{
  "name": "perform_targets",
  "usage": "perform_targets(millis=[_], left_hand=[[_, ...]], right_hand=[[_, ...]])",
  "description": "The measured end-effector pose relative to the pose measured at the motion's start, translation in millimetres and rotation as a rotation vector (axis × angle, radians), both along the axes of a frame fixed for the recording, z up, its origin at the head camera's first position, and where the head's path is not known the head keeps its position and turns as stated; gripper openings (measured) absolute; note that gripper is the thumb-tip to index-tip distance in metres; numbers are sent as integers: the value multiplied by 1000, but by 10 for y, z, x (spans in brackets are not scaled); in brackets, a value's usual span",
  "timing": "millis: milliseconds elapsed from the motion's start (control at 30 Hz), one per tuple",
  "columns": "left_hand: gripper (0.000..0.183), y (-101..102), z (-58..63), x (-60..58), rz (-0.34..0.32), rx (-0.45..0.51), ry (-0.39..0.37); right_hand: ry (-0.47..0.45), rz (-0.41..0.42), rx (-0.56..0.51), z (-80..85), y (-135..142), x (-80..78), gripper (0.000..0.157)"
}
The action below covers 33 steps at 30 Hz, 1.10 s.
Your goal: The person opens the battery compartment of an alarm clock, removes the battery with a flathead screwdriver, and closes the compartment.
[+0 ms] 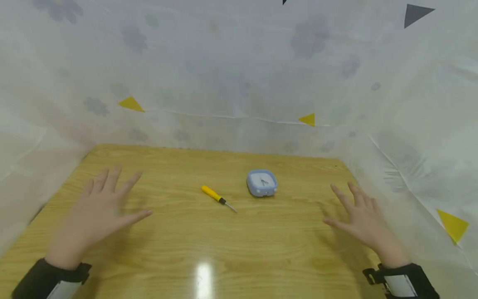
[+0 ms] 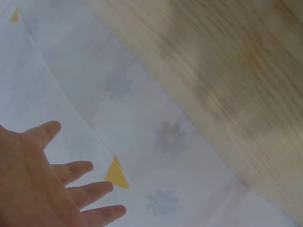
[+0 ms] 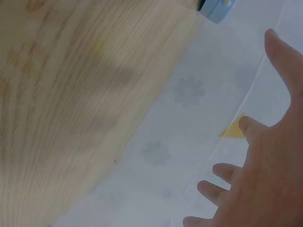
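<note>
My left hand point(image 1: 101, 211) is spread over the left side of the wooden table point(image 1: 179, 249), fingers straight and holding nothing. On the right side my right hand point(image 1: 367, 222) is likewise spread, with nothing in it. Between them lies a screwdriver point(image 1: 213, 194) with a yellow and black handle, its metal shaft pointing toward the front right. A small blue alarm clock point(image 1: 262, 182) with a white face sits to the right of the screwdriver, nearer the back. In the right wrist view only a corner of the clock point(image 3: 218, 8) shows at the top.
A pale sheet point(image 1: 231, 74) with flower prints and yellow triangles point(image 1: 131, 104) hangs behind the table and along both sides. Black straps point(image 1: 52, 278) sit around both wrists. A bright reflection lies on the table's front part.
</note>
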<state>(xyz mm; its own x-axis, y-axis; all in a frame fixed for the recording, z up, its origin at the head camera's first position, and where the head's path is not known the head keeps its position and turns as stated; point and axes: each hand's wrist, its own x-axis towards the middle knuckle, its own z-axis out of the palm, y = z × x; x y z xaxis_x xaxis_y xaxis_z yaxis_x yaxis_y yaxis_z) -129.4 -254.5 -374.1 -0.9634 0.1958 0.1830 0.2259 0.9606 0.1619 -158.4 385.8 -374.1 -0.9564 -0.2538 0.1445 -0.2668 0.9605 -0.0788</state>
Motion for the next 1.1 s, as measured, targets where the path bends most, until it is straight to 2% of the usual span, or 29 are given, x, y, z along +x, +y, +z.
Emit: perform_targets(millis=[167, 333, 733, 1100], left_hand=[[111, 210, 70, -101, -53, -7, 57], [111, 464, 113, -232, -98, -2, 41], [114, 1064, 47, -495, -215, -21, 57], [114, 1560, 63, -631, -296, 34, 50]], right_hand=[[46, 55, 53, 13, -108, -71, 112], [90, 106, 31, 6, -236, -174, 113], [17, 109, 24, 64, -581, -270, 113], [18, 141, -16, -1, -780, -354, 109]])
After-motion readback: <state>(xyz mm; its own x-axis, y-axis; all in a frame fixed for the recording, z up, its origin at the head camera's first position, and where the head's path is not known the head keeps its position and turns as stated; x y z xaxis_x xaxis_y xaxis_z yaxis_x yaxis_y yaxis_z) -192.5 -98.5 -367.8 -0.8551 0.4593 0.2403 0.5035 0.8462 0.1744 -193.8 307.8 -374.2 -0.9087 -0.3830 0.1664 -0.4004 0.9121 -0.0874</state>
